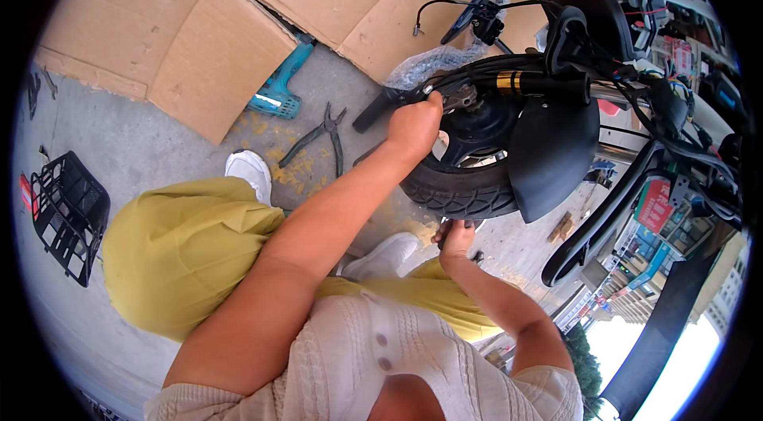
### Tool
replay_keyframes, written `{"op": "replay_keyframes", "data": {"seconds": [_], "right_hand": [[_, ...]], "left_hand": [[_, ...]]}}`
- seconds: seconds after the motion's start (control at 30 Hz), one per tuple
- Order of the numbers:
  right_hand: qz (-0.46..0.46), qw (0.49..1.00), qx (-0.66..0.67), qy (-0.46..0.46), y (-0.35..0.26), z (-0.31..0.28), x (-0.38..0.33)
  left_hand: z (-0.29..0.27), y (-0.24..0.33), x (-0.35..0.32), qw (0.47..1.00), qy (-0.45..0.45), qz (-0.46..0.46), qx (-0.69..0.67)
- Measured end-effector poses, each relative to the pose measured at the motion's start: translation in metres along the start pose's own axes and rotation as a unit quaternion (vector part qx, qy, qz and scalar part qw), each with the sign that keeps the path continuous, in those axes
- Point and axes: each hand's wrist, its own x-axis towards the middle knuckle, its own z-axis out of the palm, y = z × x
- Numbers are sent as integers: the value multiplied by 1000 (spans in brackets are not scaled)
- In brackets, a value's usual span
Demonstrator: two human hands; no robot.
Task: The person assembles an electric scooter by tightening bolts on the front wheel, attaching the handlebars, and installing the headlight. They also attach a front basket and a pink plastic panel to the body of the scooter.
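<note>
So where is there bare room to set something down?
The grey floor between the black plastic grille, the cardboard and the left shoe looks bare; so does the cardboard's left part. Crowded: around the wheel, with the left hand and right hand; pliers and a teal power tool lie left of it.

The mudguard (556, 155) and tyre (469, 192) are black, the fork tube (552, 87) gold-banded black.

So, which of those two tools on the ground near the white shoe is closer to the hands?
The dark pliers, lying with their handles spread; the teal power tool lies farther off, by the cardboard.
</note>
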Motion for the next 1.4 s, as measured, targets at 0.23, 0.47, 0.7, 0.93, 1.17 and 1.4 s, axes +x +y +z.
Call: {"op": "replay_keyframes", "data": {"seconds": [0.23, 0.47, 0.7, 0.93, 1.17, 1.4], "right_hand": [[-277, 957, -29, 82, 119, 16, 116], [-166, 981, 86, 54, 73, 61, 71], [-135, 987, 76, -51, 70, 21, 73], [-131, 975, 136, -120, 53, 13, 82], [-167, 971, 146, -93, 53, 34, 86], [-223, 973, 47, -19, 53, 28, 83]], "left_hand": [[-3, -1, -4, 1000, 17, -9, 0], [7, -21, -4, 997, 70, -6, 26], [6, 6, 0, 1000, 11, -12, -11], [46, -55, 27, 981, -18, 57, -184], [30, -61, 21, 828, -114, -144, -530], [38, -59, 15, 768, -137, -123, -614]]}}
